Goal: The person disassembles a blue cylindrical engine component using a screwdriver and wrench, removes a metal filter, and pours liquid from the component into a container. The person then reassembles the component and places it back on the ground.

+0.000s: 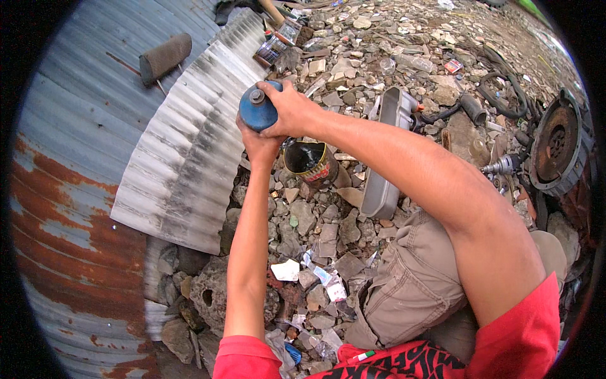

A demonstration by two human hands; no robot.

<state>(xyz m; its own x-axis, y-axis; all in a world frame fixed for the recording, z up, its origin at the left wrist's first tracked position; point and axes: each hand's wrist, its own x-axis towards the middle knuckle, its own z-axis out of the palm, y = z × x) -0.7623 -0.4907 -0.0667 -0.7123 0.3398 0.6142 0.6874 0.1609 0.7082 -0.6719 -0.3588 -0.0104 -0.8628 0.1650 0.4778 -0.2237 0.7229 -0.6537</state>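
Observation:
Both my hands grip a rounded blue metal canister (257, 115) with a dark bolt-like knob on its top. From below and its near side, my left hand (257, 144) wraps round it. My right hand (291, 108) closes on its right side, with the thumb near the top. Just below and to the right of my hands, an open tin can (327, 169) stands on the rubble, with dark, shiny contents inside. The canister's underside is hidden.
Corrugated sheets, one whitish (170, 170) and one rusty (76, 240), line the left. A long grey metal cover (380, 192) lies right of the tin. Farther right are a round metal plate-like part (555, 142) and a black hose (519, 95). Broken stones (303, 218) cover the ground.

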